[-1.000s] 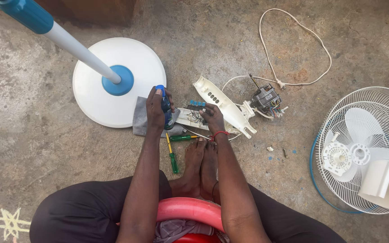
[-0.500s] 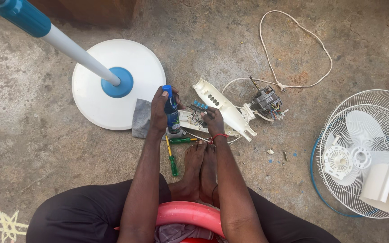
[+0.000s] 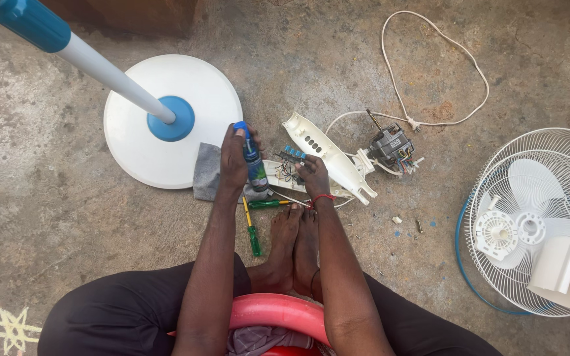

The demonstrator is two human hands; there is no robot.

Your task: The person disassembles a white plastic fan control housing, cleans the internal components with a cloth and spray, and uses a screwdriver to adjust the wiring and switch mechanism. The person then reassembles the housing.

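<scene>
My left hand (image 3: 233, 161) grips a small blue-capped spray can (image 3: 253, 158), held upright over the opened white switch housing (image 3: 284, 175) with its tangle of wires. My right hand (image 3: 314, 177), with a red thread at the wrist, rests on that housing next to a row of blue switch buttons (image 3: 295, 152). The long white cover panel (image 3: 328, 157) lies just right of my right hand. A grey cloth (image 3: 206, 173) lies under my left hand. Two green-handled screwdrivers (image 3: 253, 229) lie in front of my bare feet (image 3: 294, 247).
A white round fan base (image 3: 173, 92) with a white and blue pole (image 3: 87, 56) stands at the upper left. A fan motor (image 3: 390, 146) with a white power cord (image 3: 430, 72) lies to the right. A wire grille with blades (image 3: 536, 217) and a white motor cover (image 3: 569, 273) sit far right. Small screws (image 3: 419, 226) are scattered on the concrete.
My left hand has brought the spray can slightly right, closer over the switch housing. My right hand stays on the housing.
</scene>
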